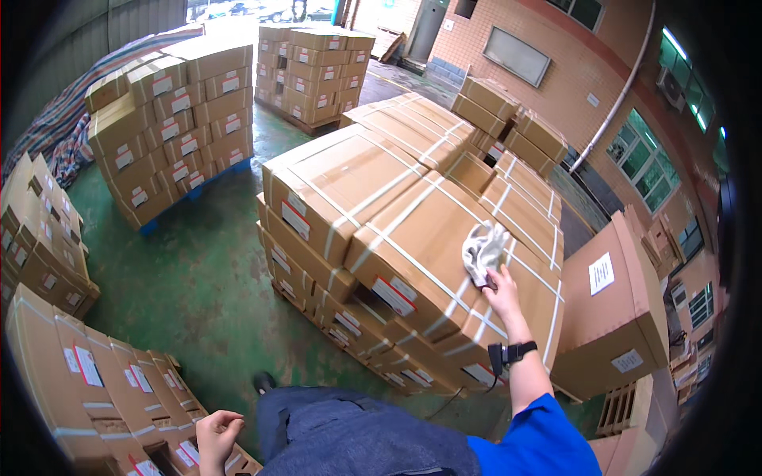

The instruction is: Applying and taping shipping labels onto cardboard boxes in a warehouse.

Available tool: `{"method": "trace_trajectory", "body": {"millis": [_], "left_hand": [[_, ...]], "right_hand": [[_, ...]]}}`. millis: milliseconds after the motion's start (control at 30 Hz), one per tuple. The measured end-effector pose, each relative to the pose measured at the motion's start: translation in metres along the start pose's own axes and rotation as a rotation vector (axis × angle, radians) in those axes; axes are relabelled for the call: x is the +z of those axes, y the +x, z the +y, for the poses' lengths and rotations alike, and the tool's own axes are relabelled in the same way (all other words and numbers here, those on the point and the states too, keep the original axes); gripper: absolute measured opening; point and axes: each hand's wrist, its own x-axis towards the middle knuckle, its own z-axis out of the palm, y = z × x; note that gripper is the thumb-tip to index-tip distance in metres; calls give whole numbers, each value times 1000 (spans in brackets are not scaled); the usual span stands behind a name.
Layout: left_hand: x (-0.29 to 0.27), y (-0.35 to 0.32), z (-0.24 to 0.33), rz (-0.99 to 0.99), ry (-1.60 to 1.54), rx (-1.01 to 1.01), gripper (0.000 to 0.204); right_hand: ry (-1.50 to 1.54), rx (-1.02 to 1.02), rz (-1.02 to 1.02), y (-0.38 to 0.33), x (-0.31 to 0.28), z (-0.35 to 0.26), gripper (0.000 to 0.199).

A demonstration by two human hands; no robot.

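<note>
A: What fills the view, beginning with the largest element?

B: A green concrete floor [198, 278] carries several pallet loads of brown cartons. The central stack [381, 262] is the largest; its cartons are bound with pale strapping and bear small white-and-red labels on their sides. A second stack [171, 119] stands to the left on a blue pallet, a third stack [313, 71] farther back, and a low row of cartons [87, 381] lies at the lower left. A brick wall [556, 71] closes the right background.

A: And at the right edge?

B: A single tall carton [615, 309] with a white sheet on its face stands just beside the central stack, with part of a wooden pallet [627, 404] below it.

A: Where is the white cloth?

B: The white cloth [482, 250], possibly a glove, lies crumpled on the top carton [444, 262] of the central stack, near its right end.

A: How do the hands stand?

B: The right hand [502, 285] reaches forward from a blue sleeve [540, 436], a black band with a small device on the wrist. Its fingers touch the cloth's near edge and appear to pinch it; a full grasp cannot be confirmed. The left hand [216, 432] hangs low beside the lower-left cartons, fingers loosely curled, holding nothing visible.
</note>
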Motion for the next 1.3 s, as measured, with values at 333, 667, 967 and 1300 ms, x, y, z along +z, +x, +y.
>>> {"method": "trace_trajectory", "body": {"millis": [333, 667, 967, 1300], "left_hand": [[-115, 281, 2, -212, 185, 268, 12], [-185, 468, 32, -485, 125, 199, 24], [-215, 619, 43, -288, 59, 483, 20], [-184, 847, 214, -426, -230, 488, 21]], "right_hand": [[231, -142, -319, 40, 66, -255, 24], [534, -64, -1297, 41, 166, -428, 26], [694, -85, -1229, 141, 279, -491, 24], [946, -763, -738, 394, 354, -701, 20]]}}
